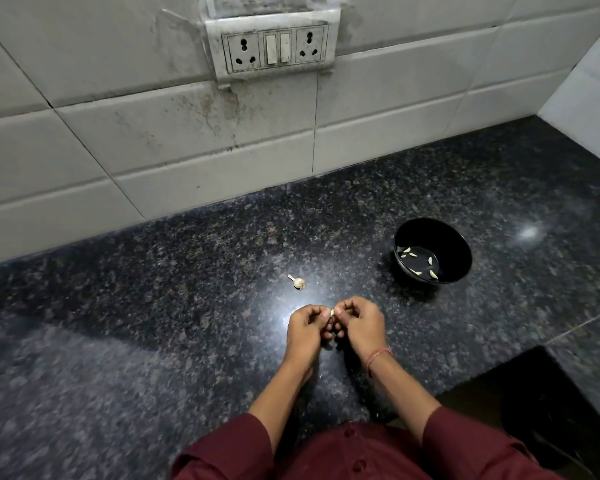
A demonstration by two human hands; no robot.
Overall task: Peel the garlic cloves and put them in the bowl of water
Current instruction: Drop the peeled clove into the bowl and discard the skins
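Note:
A small pale garlic clove (pixel 332 312) is pinched between the fingertips of my left hand (pixel 307 329) and my right hand (pixel 361 325), both held together just above the dark granite counter. Most of the clove is hidden by my curled fingers. A black bowl (pixel 459 251) of water stands to the far right of my hands, with several peeled cloves (pixel 407 251) floating in it. The stalk end of a garlic bulb (pixel 298 282) lies on the counter just beyond my left hand.
The speckled granite counter (pixel 153 306) runs back to a white tiled wall (pixel 153 140) with a socket panel (pixel 276 48). A dark opening (pixel 534 410) cuts into the counter at the near right. My maroon sleeves fill the bottom edge.

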